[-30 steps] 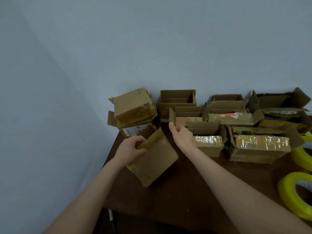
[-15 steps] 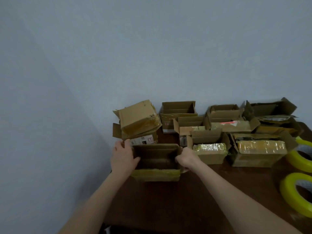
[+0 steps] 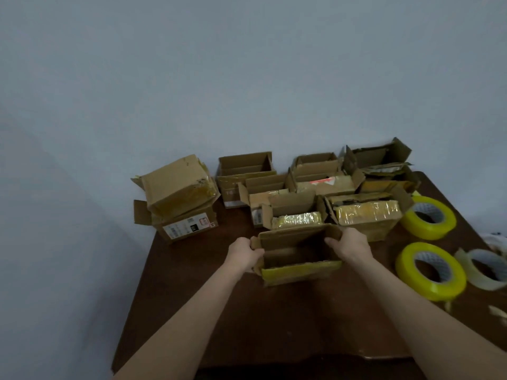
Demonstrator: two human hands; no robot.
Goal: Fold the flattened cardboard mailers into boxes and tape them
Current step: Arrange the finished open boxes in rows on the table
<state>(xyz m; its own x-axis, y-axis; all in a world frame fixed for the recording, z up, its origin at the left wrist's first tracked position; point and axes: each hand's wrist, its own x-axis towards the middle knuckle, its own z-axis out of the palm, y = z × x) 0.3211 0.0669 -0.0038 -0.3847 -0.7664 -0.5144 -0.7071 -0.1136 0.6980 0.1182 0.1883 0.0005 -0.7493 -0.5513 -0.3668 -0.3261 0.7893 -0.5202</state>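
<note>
Brown cardboard mailer box (image 3: 299, 244), top open, w/ a band of yellow tape along its near wall, sat upright on the dark brown wooden table (image 3: 274, 325), approx. mid-table, held btwn both hands. L hand (image 3: 245, 255) had its grip closed on the box's left end, fingers curled round the side flap. R hand (image 3: 349, 246) gripped the right end, fingers curled over the rim. Box interior was dark; couldn't tell if anything lay inside.

Just behind it stood a smaller open cardboard box w/ crinkled yellow tape (image 3: 295, 215); touching or not, couldn't tell. Right of that sat a wider yellow-taped box (image 3: 366, 218). More open cardboard boxes (image 3: 244, 167) made a row at the back, against the blue-grey wall (image 3: 247, 78).

At the table's left, a closed tilted box (image 3: 175, 185) lay on top of a labelled box (image 3: 186, 227).

On the right side, apart from the hands, a far yellow tape roll (image 3: 417, 226) and a near yellow tape roll (image 3: 406, 270) lay flat, one behind the other. A clear tape roll (image 3: 472, 278) lay just beside the near one. Small tape scraps (image 3: 498, 311) lay by the table's right edge.
</note>
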